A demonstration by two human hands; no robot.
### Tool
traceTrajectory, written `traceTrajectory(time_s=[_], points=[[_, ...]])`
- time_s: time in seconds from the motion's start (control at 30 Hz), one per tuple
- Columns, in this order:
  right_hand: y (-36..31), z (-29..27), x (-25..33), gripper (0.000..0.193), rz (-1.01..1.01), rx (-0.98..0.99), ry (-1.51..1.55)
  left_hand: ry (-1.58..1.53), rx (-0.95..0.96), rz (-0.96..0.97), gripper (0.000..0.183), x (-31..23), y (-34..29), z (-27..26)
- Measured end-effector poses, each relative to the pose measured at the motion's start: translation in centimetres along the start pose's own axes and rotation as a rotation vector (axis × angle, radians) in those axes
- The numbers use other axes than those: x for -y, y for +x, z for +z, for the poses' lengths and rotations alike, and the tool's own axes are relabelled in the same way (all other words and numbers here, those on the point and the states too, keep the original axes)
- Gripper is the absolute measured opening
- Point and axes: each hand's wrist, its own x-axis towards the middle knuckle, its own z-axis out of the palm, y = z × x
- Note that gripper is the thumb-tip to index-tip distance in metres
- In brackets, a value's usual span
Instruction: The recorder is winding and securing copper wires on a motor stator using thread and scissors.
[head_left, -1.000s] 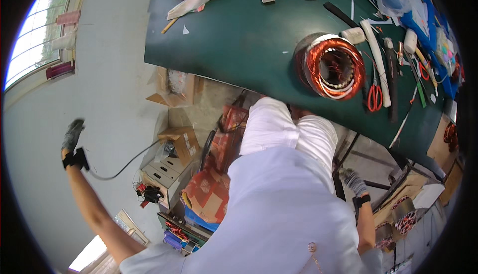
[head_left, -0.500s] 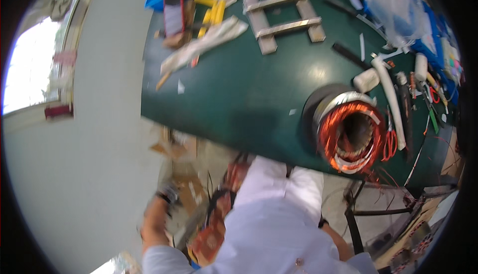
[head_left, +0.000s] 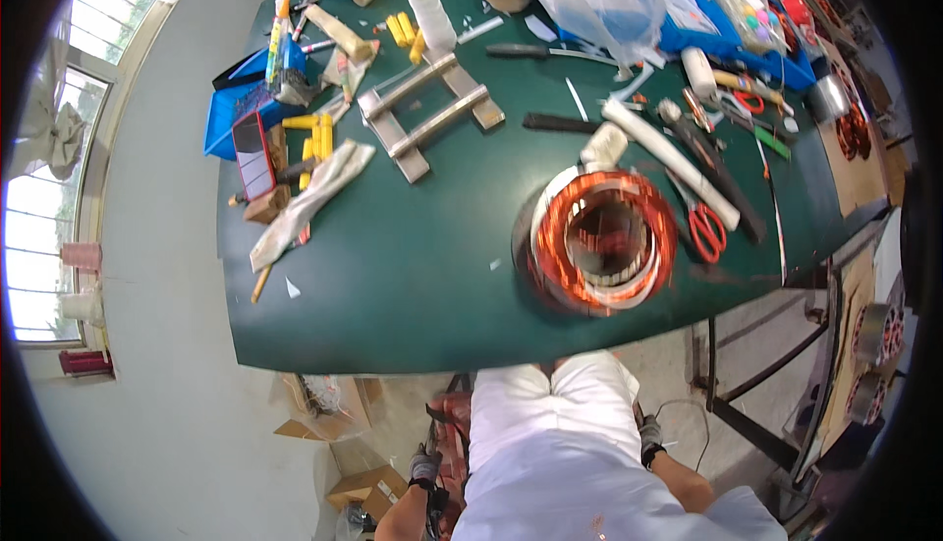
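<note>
- Spanning the middle and far side: dark green worktable [head_left: 432, 295], crowded far, left and right; bare patch near left.
- Far left on top: blue tray [head_left: 224, 113], red-edged device [head_left: 253, 155], crumpled pale cloth [head_left: 314, 202]. Far middle: metal frame [head_left: 442, 118], white thread cone [head_left: 430, 15]. Far right: clear plastic bag [head_left: 599, 0].
- Room: pale wall [head_left: 167, 276] at left with barred window [head_left: 39, 207]; cardboard box [head_left: 368, 492] on floor, near left; dark metal stand [head_left: 756, 433] near right.
- Copper-wound stator [head_left: 556, 246]: on worktable, right of middle, toward near edge. Off-white roll [head_left: 604, 146] just beside its far side; red-handled scissors [head_left: 694, 211] near its right.
- Stator stands on end, open winding end facing up. Bore axis roughly upright from the tabletop; cannot tell if height exceeds width. White tube [head_left: 671, 165] beyond it slants far left to near right.
- Left hand [head_left: 425, 464]: gray glove, low at person's left, next to red patterned chair [head_left: 452, 433]; can't tell whether fingers grasp it.
- Right hand [head_left: 650, 435]: gray glove, beside right thigh, well apart from stator; finger state can't tell, small and partly hidden.
</note>
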Motion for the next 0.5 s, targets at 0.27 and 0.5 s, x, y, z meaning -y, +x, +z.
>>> traceTrajectory(time_s=[0.27, 0.5], points=[[2.1, 2.3, -1.8, 0.041, -0.104, -0.096, 0.072, 0.063, -0.196, 0.187, 0.047, -3.9, -2.9, -2.4], [3.5, 3.4, -2.6, 0.033, -0.405, -0.211, 0.326, 0.319, -0.500, 0.618, 0.044, -6.0, -5.1, -3.1]])
